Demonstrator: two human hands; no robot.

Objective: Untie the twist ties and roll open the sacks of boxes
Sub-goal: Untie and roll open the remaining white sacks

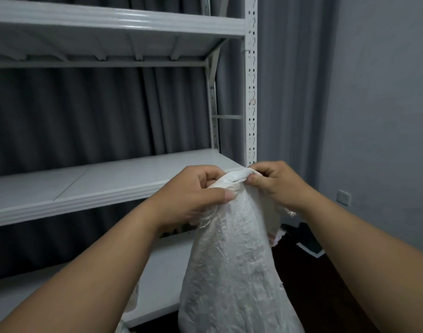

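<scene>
A white woven sack point(232, 265) stands upright in front of me, its bunched top pulled up to a narrow neck. My left hand point(193, 191) grips the left side of that neck, thumb pressed on the fabric. My right hand point(275, 183) pinches the top fold of the neck from the right. A frayed edge of the sack hangs below my right wrist. No twist tie shows; the fingers hide the gathered top. The sack's contents are hidden.
A white metal shelving unit point(104, 186) stands close behind and left of the sack, its perforated upright point(251, 92) just behind my hands. Grey curtains hang behind it. A grey wall with a socket point(343, 197) is at the right; dark flat items point(309, 243) lie on the floor.
</scene>
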